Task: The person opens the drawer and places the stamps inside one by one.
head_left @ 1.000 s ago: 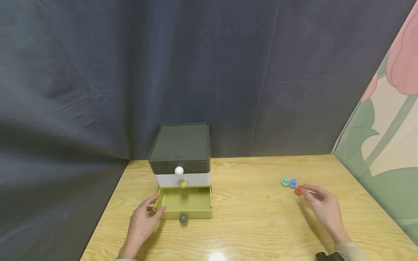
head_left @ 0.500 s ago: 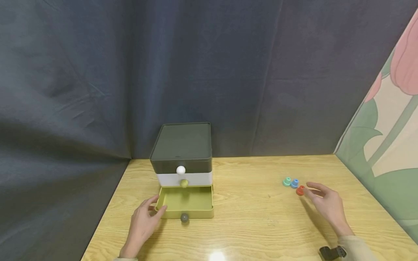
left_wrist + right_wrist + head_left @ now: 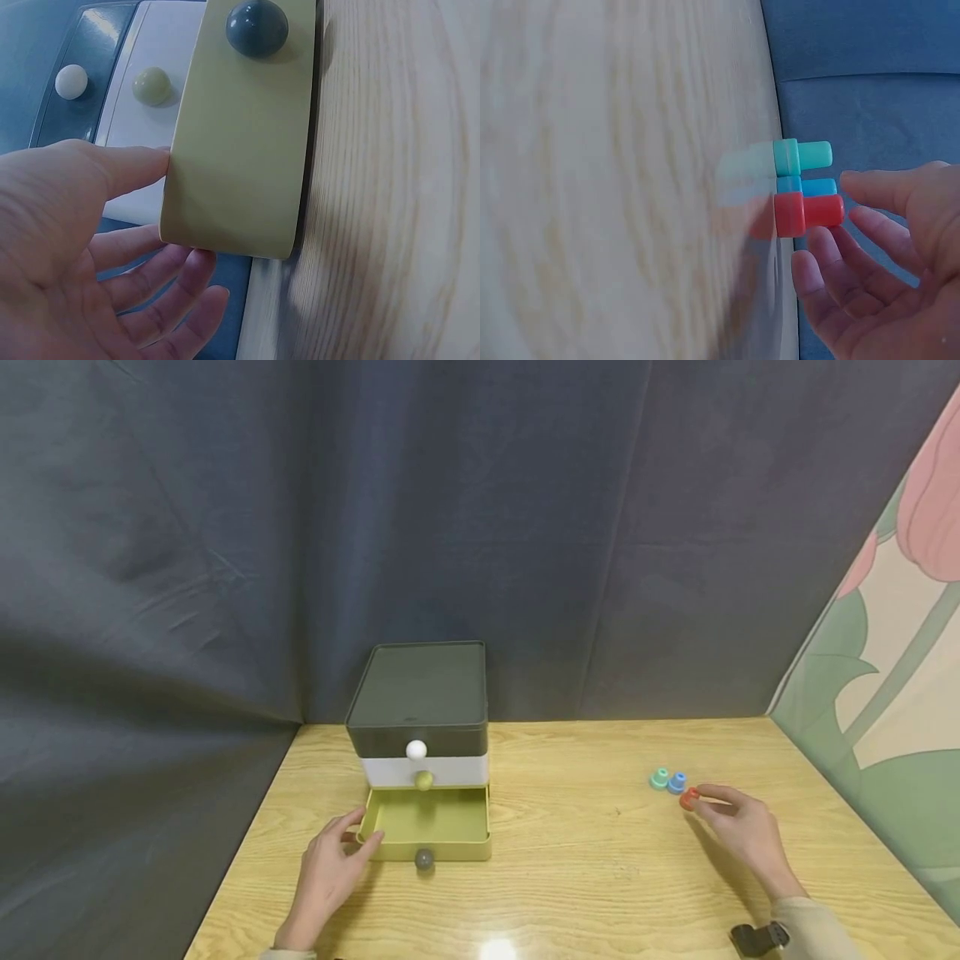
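Note:
A small three-drawer box [image 3: 416, 693] stands on the wooden table [image 3: 585, 877]; its bottom yellow-green drawer [image 3: 450, 852] with a grey knob [image 3: 423, 859] is pulled out and looks empty. My left hand [image 3: 360, 828] rests at the drawer's front left corner. In the left wrist view its thumb [image 3: 127, 165] touches the drawer's side [image 3: 240, 150] and the fingers lie loose. At the right stand a teal peg [image 3: 659, 778], a blue peg [image 3: 676, 782] and a red peg [image 3: 688, 798]. My right hand [image 3: 701, 802] has its spread fingertips [image 3: 859, 184] at the red peg [image 3: 808, 213].
The upper drawers, dark with a white knob [image 3: 416, 749] and white with a green knob [image 3: 423, 780], are closed. A dark curtain hangs behind and left of the table. A floral panel [image 3: 885, 677] borders the right side. A dark strap [image 3: 757, 937] sits at my right wrist.
My right hand's fingers spread away from the red peg half a second ago and have now closed in on it again. The left hand and the drawer have not moved.

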Demonstrator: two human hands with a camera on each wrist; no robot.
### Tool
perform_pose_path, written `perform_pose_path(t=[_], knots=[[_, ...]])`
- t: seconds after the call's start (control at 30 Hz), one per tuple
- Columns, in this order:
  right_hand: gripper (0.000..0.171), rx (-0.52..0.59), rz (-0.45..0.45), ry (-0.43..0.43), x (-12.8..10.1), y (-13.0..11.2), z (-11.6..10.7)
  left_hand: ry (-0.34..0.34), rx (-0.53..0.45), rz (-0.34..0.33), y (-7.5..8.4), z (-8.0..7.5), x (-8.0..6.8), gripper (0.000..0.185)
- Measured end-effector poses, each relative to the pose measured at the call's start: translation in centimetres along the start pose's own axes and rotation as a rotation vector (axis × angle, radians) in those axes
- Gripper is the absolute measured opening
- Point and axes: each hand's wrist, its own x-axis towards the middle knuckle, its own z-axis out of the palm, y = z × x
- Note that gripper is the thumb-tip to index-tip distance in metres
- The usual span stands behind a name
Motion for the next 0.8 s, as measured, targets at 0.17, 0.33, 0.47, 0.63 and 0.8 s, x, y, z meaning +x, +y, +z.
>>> perform_pose_path(t=[0.17,0.33,0.47,0.63,0.8], knots=[[0.063,-0.006,0.011,-0.019,0.23,0.26,0.09,-0.004,-0.002,0.007,-0.03,-0.12,0.0,0.056],[0.066,-0.018,0.015,-0.023,0.46,0.27,0.03,-0.005,-0.007,-0.002,-0.05,-0.12,-0.03,0.056],[0.063,-0.025,0.0,-0.001,0.6,0.21,0.06,-0.003,-0.005,-0.002,-0.06,-0.08,-0.06,0.057],[0.059,-0.045,-0.01,0.012,0.6,0.22,0.05,-0.003,-0.006,0.0,-0.12,-0.09,-0.21,0.057],[0.06,-0.064,-0.004,-0.003,0.68,0.24,-0.02,0.001,-0.003,0.009,-0.1,-0.05,-0.09,0.057]])
